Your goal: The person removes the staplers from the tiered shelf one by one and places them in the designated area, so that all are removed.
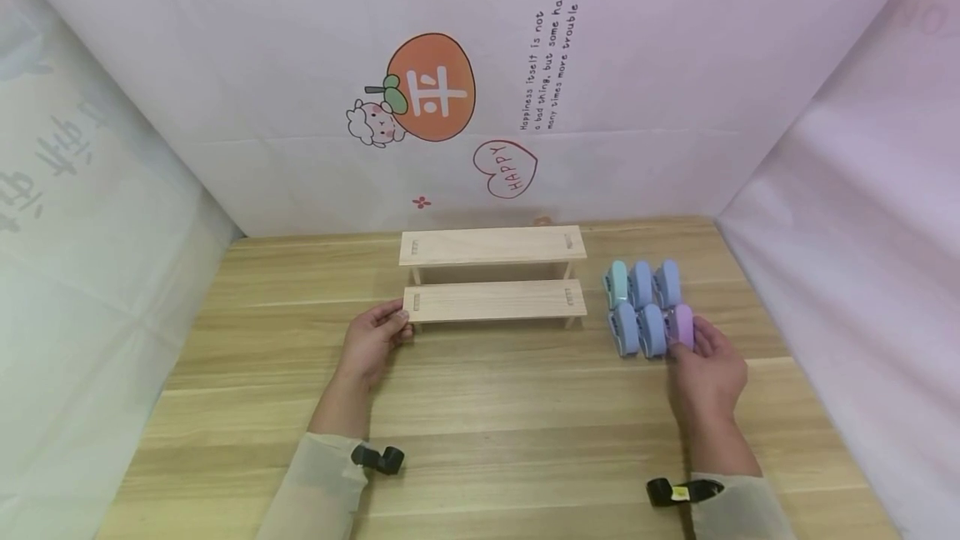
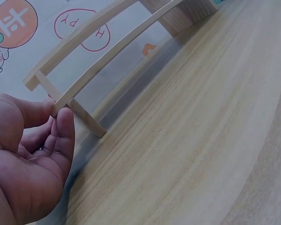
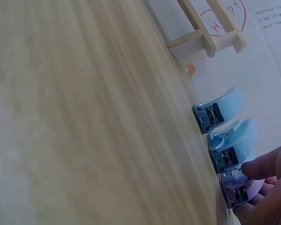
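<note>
A pale two-tier wooden stand (image 1: 493, 301) is set near the back of the table. My left hand (image 1: 377, 343) pinches the left end of its lower board between thumb and fingers, closely seen in the left wrist view. To the right of the stand, small staplers stand in two rows: several blue ones (image 1: 651, 330), one mint-green stapler (image 1: 617, 284) and one purple stapler (image 1: 681, 327). My right hand (image 1: 711, 369) grips the purple stapler at the right end of the front row. In the right wrist view the purple stapler (image 3: 239, 191) is partly covered by my fingers.
The wood-grain table (image 1: 510, 432) ends at a printed white cloth backdrop (image 1: 300, 107), close behind the stand. White cloth (image 1: 870, 215) also hangs on the right side and on the left. A black wrist camera (image 1: 378, 458) is strapped to each forearm.
</note>
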Tool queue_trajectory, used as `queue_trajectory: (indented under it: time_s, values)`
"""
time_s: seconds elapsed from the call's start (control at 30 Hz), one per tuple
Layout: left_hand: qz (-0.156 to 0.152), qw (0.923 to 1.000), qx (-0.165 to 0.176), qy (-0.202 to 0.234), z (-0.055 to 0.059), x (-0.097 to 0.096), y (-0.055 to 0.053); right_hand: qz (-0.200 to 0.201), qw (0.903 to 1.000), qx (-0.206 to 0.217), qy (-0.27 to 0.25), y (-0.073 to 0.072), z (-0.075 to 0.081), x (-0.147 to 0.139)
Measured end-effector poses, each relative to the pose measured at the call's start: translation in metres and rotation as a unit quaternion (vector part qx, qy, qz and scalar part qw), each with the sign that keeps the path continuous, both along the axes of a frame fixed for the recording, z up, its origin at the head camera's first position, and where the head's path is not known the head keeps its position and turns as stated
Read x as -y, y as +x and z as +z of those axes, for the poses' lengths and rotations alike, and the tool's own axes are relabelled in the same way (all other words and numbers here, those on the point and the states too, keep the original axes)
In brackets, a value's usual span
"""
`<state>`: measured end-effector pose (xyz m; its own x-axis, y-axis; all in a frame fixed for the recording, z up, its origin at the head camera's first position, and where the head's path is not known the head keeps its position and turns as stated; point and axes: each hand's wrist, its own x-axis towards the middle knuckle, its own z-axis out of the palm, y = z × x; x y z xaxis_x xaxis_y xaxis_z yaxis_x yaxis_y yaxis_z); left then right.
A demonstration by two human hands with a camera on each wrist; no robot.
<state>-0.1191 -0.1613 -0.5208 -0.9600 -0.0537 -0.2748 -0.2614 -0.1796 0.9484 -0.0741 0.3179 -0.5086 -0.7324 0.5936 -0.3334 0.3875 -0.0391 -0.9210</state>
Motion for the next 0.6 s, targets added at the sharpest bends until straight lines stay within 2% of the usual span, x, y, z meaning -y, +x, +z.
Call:
queue_trajectory:
  time_s: [0.27, 0.43, 0.6]
  values:
    - [-0.006, 0.9998, 0.014, 0.01, -0.003, 0.003, 0.001, 0.012, 0.9997, 0.007, 0.022, 0.001, 0.001, -0.005]
    - [-0.008, 0.9999, 0.007, 0.002, 0.001, 0.007, 0.002, -0.001, 0.9999, -0.013, 0.006, 0.003, 0.008, -0.009]
    - [-0.006, 0.9987, -0.006, -0.05, 0.012, 0.014, 0.005, 0.005, 0.9946, -0.045, 0.093, 0.004, 0.021, -0.011]
